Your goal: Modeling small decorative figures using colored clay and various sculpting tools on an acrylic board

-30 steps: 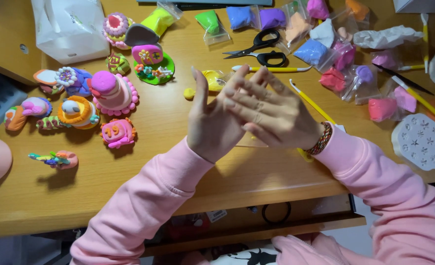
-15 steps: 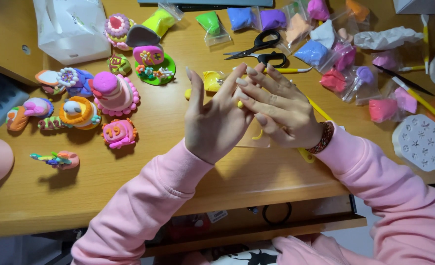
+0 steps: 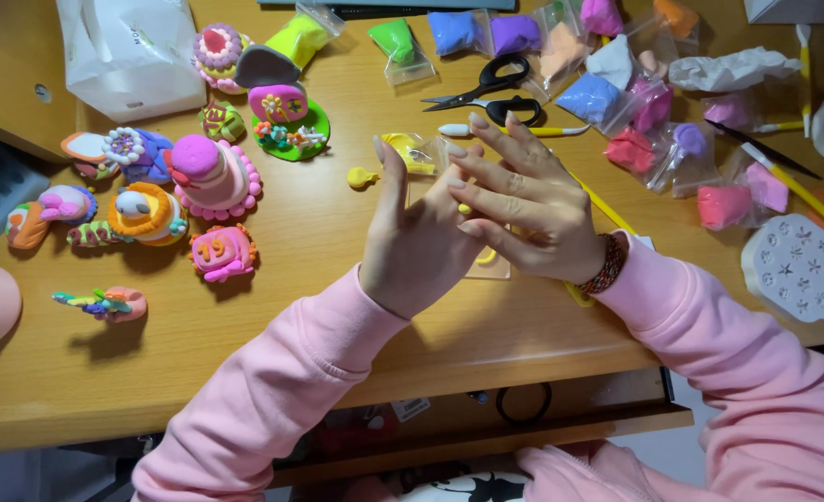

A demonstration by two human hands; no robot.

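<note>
Warm, even indoor light fell from above on my wooden desk, bright and without harsh glare. Soft shadows sat just below the clay figures at the left of the frame. Focus was sharp at the centre, with slight wide-angle bending at the edges.

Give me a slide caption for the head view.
Left hand and right hand pressed together above a wooden table, clay figures alongside.

The sleeves are soft pink. The wristband is braided red and dark. The counter is light brown wood. The scissors are black. A pink clay cake has a dotted edge. Clay bags show green, blue and purple. The round mould is white with little stars.
</note>
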